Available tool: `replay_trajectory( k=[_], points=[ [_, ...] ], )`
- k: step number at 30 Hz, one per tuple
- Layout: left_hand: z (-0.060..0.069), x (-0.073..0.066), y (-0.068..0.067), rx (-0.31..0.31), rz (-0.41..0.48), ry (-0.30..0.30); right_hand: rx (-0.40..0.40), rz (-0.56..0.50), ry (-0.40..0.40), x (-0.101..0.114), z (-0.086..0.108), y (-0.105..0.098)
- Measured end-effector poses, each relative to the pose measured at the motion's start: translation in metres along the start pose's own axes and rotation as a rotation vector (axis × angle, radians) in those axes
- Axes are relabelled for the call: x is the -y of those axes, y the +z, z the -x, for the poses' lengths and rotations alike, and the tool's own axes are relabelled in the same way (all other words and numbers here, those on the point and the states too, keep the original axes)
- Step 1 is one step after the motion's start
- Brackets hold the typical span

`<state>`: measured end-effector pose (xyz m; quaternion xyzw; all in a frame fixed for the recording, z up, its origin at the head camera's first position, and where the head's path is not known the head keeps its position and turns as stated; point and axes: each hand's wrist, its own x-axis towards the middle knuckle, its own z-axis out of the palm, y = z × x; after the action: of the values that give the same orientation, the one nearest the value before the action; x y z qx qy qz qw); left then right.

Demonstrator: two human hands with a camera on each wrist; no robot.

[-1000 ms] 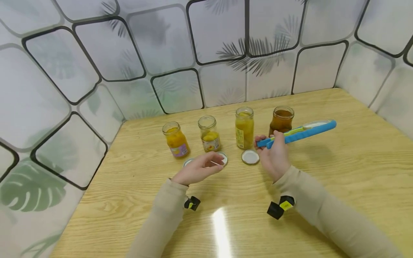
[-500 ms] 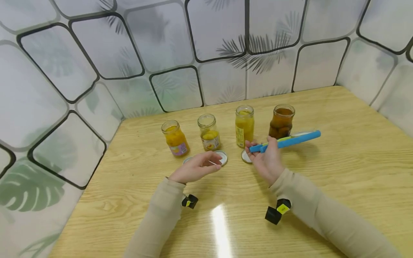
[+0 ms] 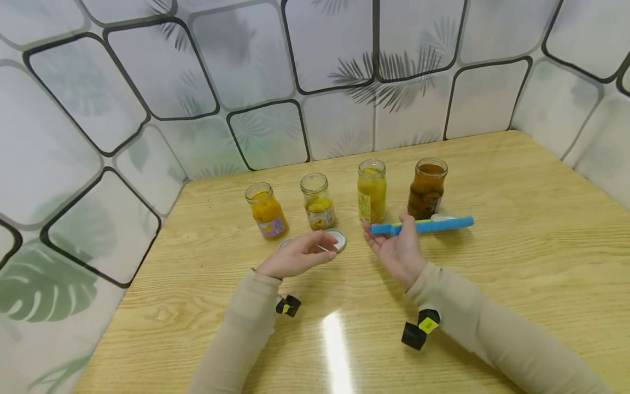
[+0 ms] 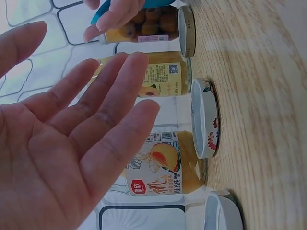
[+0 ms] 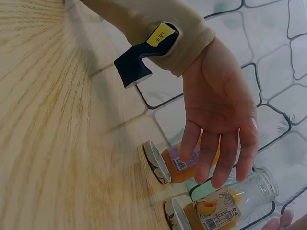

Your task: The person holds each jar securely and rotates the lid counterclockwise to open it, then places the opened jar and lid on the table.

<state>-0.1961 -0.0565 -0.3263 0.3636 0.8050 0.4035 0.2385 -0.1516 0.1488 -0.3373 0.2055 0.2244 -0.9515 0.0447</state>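
Note:
My right hand (image 3: 397, 254), palm up, pinches a long blue tool (image 3: 433, 225) with a yellow-green strip and a whitish oval part; its exact kind is unclear. It hovers in front of the tall jar of yellow fruit (image 3: 372, 191) and the jar of dark round fruit (image 3: 426, 191). My left hand (image 3: 297, 254) is held above the table with relaxed fingers, holding nothing. Behind it stand the peach jar (image 3: 320, 210) and the jar of orange fruit (image 3: 268, 213), both lidless. A lid (image 3: 337, 241) lies just beyond the left fingertips; another lid (image 4: 223, 213) is partly hidden in the head view.
The wooden table (image 3: 197, 317) meets a patterned wall covering (image 3: 339, 126) at the back and sides. A third lid (image 4: 187, 31) shows in the left wrist view; in the head view the right hand hides it. All the jars stand upright in a row.
My right hand has moved left and nearer to me with the blue tool, which now lies more level. It now covers the right-hand lid. My left hand has barely shifted.

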Motion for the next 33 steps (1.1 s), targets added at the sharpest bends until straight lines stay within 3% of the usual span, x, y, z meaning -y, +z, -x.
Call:
replay_trajectory(
  k=[13,17,22,24,29,33],
  points=[
    [-0.002,0.004,-0.001,0.034,-0.016,0.023,0.024,-0.003,0.003,-0.001,-0.004,0.000],
    [-0.002,0.005,-0.001,0.045,-0.018,0.031,0.046,0.018,-0.029,-0.001,-0.002,0.001],
    [-0.001,0.005,-0.001,0.048,-0.017,0.026,0.081,0.095,-0.191,0.008,0.005,0.005],
    [-0.001,0.004,-0.001,0.047,-0.018,0.022,0.098,0.078,-0.267,0.017,0.008,0.007],
    [0.001,0.002,-0.002,0.034,-0.023,0.006,0.109,0.023,-0.435,0.049,0.011,0.012],
    [0.002,0.001,-0.003,0.023,-0.034,0.004,0.144,0.127,-0.527,0.084,0.010,0.008]
  ],
)
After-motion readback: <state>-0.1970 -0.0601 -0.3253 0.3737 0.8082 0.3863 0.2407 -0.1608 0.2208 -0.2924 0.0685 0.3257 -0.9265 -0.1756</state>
